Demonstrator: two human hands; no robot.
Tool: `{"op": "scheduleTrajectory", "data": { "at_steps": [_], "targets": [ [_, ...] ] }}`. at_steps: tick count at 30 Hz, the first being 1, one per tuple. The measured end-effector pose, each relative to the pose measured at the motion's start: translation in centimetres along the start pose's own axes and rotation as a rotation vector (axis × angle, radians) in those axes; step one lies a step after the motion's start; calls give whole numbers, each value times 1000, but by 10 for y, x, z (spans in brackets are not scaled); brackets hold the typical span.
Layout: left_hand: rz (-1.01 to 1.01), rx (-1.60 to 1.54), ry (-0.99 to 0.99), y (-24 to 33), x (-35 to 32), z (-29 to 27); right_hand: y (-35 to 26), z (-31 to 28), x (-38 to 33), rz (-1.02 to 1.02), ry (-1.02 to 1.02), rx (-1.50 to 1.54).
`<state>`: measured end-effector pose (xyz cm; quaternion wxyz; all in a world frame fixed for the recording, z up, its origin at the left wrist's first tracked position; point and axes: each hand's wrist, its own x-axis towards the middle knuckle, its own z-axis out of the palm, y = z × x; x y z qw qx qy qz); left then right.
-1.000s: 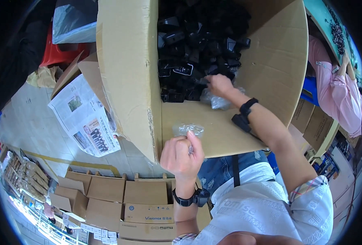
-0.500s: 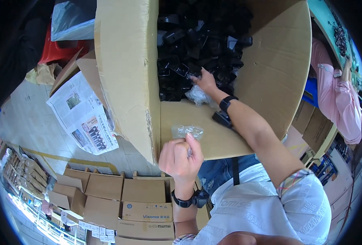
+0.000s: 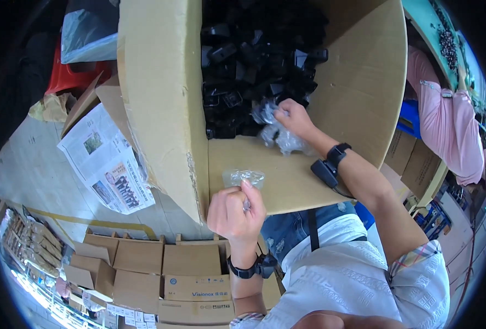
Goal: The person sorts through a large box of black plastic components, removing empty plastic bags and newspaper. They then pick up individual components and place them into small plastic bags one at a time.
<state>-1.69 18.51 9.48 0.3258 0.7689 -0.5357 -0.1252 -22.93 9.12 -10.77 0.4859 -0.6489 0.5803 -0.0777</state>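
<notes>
A large open cardboard box [image 3: 358, 98] stands before me, its far part filled with a pile of black plastic parts [image 3: 248, 66]. My right hand [image 3: 295, 117] is inside it, closed on crumpled clear plastic bags [image 3: 281, 138] that hang in front of the pile. At the box's near edge my left hand [image 3: 237, 213] is closed in a fist, thumb up. It grips a small clear plastic bag [image 3: 245, 178], part of which sticks out beyond the thumb. Each wrist wears a black band with a small black device; the right one [image 3: 324, 172] hangs near the box wall.
A newspaper sheet [image 3: 108, 159] hangs over a carton left of the box. Stacked cardboard cartons [image 3: 193, 260] stand at the lower left. A red stool [image 3: 75, 77] is at upper left. To the right, a person in pink [image 3: 445, 115] sits at a green table [image 3: 426, 33].
My right hand has pulled back from the black parts toward me, lifting the clear plastic bags with it. My left hand keeps its grip, and the whole view has shifted slightly.
</notes>
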Motion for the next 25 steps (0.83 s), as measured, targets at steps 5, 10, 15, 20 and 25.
{"op": "scheduleTrajectory", "data": {
  "at_steps": [5, 10, 15, 20, 25],
  "targets": [
    [16, 7, -22, 1, 3, 0, -2, -8, 17, 180, -147, -302],
    [-24, -11, -41, 3, 0, -2, -10, 25, 34, 254, -198, -629],
    [18, -4, -6, -4, 2, 2, -3, 30, 43, 349, -211, -667],
    [21, 2, -35, 0, 1, -1, 10, 42, 35, 300, 18, -526],
    [18, 8, -18, -1, 1, 0, 10, 38, 42, 228, 44, -402]
  ]
}}
